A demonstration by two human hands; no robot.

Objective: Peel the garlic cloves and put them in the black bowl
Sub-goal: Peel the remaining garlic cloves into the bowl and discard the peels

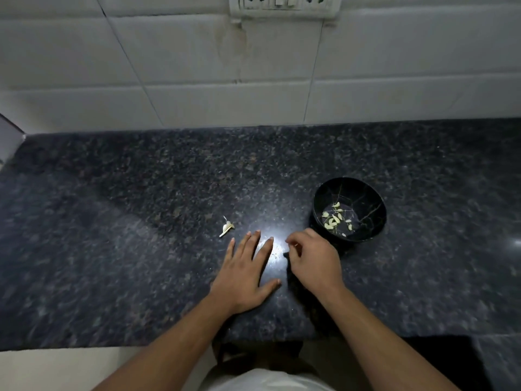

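Left hand (244,273) lies flat, fingers spread, on the counter (112,249); right hand (311,259) hovers curled beside the black bowl (366,193), its grip unclear.

Polished speckled granite counter (141,221), glossy black bowl (369,198), glazed white tiles (197,66).

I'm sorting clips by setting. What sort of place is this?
Most likely a home kitchen: a dark speckled stone counter against a white tiled wall with a socket plate, and peeled garlic cloves in a black bowl.
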